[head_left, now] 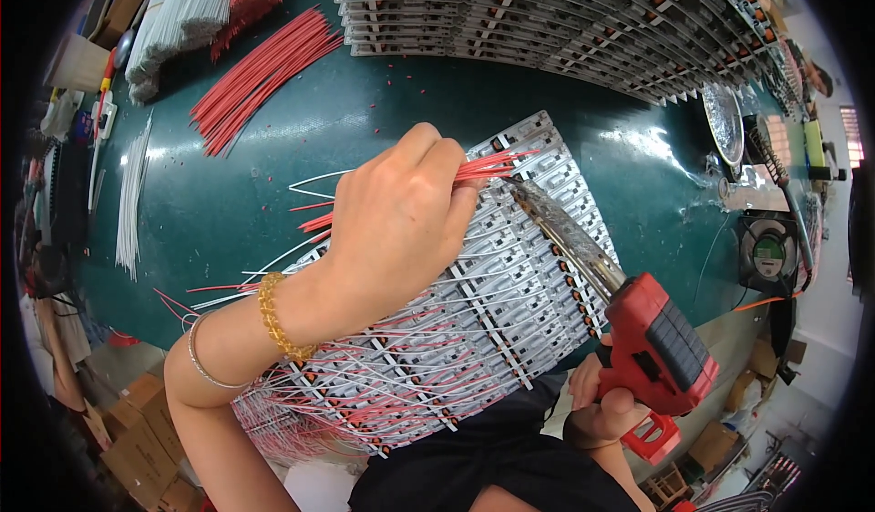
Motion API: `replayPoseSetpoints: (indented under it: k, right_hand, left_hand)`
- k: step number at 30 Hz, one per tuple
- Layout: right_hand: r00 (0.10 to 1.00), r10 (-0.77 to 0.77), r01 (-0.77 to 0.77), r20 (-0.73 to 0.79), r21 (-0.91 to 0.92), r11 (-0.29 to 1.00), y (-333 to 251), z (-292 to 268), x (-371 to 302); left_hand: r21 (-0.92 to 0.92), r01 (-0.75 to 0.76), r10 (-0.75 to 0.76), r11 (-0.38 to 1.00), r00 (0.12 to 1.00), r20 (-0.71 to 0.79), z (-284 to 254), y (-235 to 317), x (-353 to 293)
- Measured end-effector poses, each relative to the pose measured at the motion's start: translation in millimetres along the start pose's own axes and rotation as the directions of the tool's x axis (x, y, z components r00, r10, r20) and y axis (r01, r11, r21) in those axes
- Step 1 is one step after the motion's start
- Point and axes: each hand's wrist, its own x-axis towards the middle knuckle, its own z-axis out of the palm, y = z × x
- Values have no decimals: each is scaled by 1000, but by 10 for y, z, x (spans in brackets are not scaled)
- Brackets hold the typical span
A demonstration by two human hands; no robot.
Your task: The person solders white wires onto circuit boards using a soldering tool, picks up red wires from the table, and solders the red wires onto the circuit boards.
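My left hand point(394, 220) is closed round a thin bundle of red wires point(492, 165), whose ends stick out to the right over a panel of grey metal parts point(556, 202). My right hand point(600, 404) grips a red and black soldering gun point(661, 343) low on the right. Its long, darkened tip point(556, 216) points up and left, close to the wire ends; I cannot tell whether they touch. Red and white wires point(401, 366) trail leftward from rows of the panel, beneath my left forearm. My left palm and part of the panel are hidden.
Loose red wires point(264, 79) and white wires point(134, 202) lie on the green table point(383, 93), with bundled white wires point(178, 20) at the back left. Stacked metal panels point(547, 20) stand at the back. A small fan point(767, 250) and a foil-like dish point(723, 125) are at right.
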Motion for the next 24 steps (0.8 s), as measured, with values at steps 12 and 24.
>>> replayPoseSetpoints:
  k: [12, 24]
  right_hand:
    - [999, 48, -48, 21, -13, 999, -27, 22, 4]
    - [999, 29, -28, 36, -29, 999, -27, 25, 5]
  left_hand:
    - [2, -6, 6, 1000, 1000, -10, 1, -4, -2]
    - [7, -19, 19, 1000, 1000, -15, 9, -10, -3]
